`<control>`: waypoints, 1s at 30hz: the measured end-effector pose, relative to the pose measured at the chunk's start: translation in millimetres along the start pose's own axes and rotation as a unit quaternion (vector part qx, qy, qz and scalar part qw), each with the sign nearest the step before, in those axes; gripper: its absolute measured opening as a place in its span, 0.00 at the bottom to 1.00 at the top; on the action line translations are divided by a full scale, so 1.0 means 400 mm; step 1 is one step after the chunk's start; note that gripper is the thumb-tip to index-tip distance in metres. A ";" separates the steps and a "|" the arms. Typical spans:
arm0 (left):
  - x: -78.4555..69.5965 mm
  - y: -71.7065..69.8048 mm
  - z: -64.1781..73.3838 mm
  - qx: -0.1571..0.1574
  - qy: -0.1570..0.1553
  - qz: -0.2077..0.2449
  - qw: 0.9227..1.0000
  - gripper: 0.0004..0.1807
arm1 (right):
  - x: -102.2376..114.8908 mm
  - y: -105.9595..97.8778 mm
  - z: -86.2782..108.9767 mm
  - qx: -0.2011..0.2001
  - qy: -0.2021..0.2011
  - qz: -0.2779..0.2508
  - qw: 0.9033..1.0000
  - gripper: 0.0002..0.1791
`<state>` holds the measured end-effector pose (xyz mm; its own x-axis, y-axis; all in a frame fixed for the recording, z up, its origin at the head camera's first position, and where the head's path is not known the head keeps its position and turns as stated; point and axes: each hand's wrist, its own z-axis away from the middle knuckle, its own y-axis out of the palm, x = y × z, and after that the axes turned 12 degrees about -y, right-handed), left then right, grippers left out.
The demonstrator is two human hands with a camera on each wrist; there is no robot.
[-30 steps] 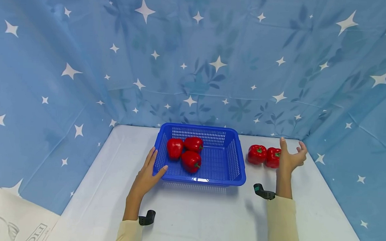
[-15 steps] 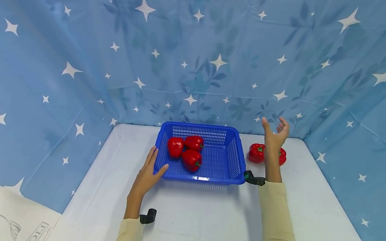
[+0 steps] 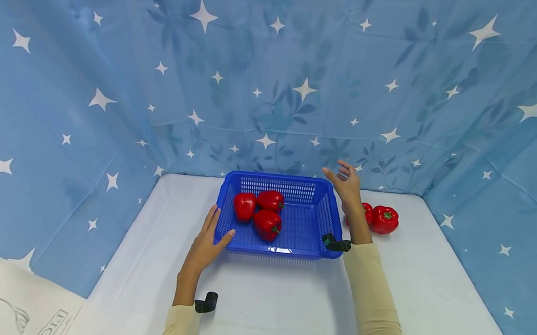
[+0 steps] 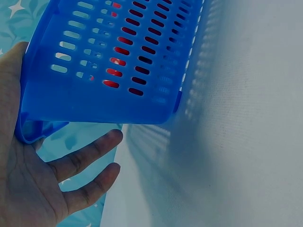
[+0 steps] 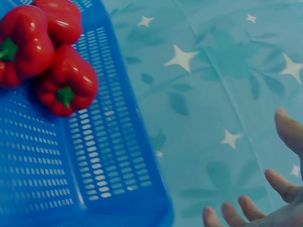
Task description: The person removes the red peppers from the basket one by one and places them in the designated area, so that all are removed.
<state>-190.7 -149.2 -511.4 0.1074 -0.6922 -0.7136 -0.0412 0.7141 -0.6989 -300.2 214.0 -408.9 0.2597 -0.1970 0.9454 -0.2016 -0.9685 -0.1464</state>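
Note:
A blue plastic basket (image 3: 308,230) with slotted walls stands on the white table, holding three red bell peppers (image 3: 267,224) in its left half. My left hand (image 3: 204,247) rests at the basket's left front corner, fingers fairly straight along the rim and thumb over the front edge. In the left wrist view, that corner overlaps the palm (image 4: 28,189) and two fingers extend below the wall. Above the basket's right rim is my right hand (image 3: 349,187), fingers spread and loosely bent, nothing held. The right wrist view shows its fingertips (image 5: 244,203) apart from the basket.
Two more red bell peppers (image 3: 385,220) sit side by side on the table right of the basket, the left one partly hidden by my right forearm. A blue star-patterned curtain (image 3: 276,112) hangs behind the table and along both sides. Each wrist wears a black camera.
My right hand has moved left, from over the two peppers on the table to above the basket's right rim, uncovering the rightmost pepper. My left hand stays at the basket corner.

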 end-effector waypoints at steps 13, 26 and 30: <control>0.003 0.003 -0.002 0.001 -0.001 0.005 1.000 0.45 | -0.084 0.100 -0.030 0.213 0.132 -0.010 0.968 0.40; 0.005 0.007 -0.001 -0.004 0.010 0.014 1.000 0.44 | -0.156 0.175 -0.027 0.270 0.236 -0.045 0.932 0.37; 0.007 0.009 -0.002 -0.006 0.013 0.018 1.000 0.44 | -0.167 0.199 -0.026 0.279 0.242 -0.045 0.928 0.36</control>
<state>-191.5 -148.6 -515.7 0.0791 -0.6685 -0.7395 -0.0562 0.7376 -0.6729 -343.4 151.8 -480.8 -0.2298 -0.1499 0.9616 0.3551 -0.9329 -0.0605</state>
